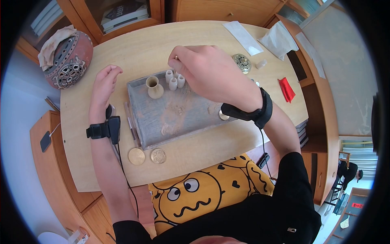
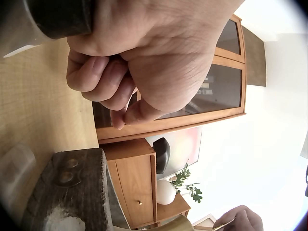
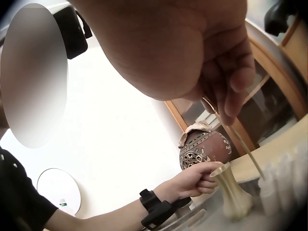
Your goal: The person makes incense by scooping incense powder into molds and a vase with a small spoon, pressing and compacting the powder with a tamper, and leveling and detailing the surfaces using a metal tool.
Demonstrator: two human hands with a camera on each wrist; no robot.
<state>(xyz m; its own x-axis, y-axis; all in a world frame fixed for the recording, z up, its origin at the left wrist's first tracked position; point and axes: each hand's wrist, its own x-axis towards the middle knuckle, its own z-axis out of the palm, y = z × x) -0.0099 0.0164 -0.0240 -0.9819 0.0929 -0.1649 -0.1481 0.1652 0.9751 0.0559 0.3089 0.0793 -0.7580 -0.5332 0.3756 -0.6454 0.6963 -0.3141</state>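
My right hand pinches a thin brass-coloured rod above the grey tray. In the right wrist view the rod's lower end meets the mouth of a small white bottle. Several such white bottles stand together on the tray, partly behind that hand. Next to them is a pale brass vase with a flared neck. Raised beyond the tray's left edge, my left hand has curled fingers, with thumb and index tips close together and no object visible between them.
Brown powder is scattered over the tray. Two brass discs lie in front of it. To the right are an openwork lid, a red pouch and a white paper strip. A patterned round pot stands back left.
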